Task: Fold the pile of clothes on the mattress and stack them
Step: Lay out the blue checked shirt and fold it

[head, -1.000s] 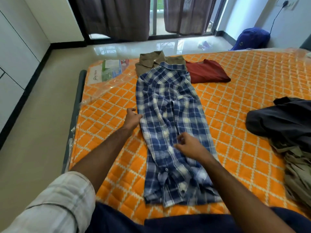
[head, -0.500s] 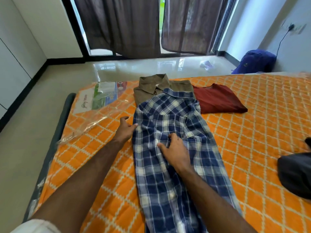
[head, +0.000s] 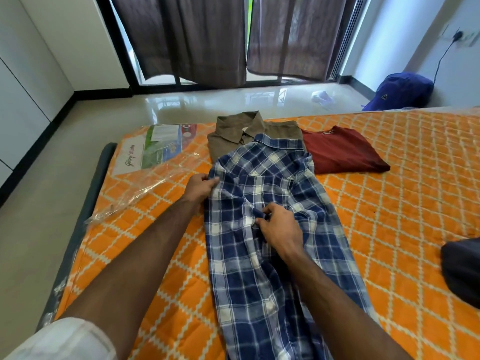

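A blue and white plaid shirt lies lengthwise on the orange quilted mattress, narrowed with its sides folded in. My left hand pinches the shirt's left edge near the shoulder. My right hand pinches a bunch of cloth at the shirt's middle. Beyond its collar lies a folded olive-brown shirt, partly covered by the plaid one. A folded dark red garment lies to the right of both. A dark garment from the unfolded pile shows at the right edge.
Loose clear plastic wrap and a printed label cover the mattress's far left corner. The mattress's left edge drops to a tiled floor. A blue bag sits by the far wall, curtains hang ahead.
Both hands moved up the shirt toward the collar. My left hand now pinches the left edge and my right hand went from lying flat to pinching cloth at the middle. The view has tilted upward.
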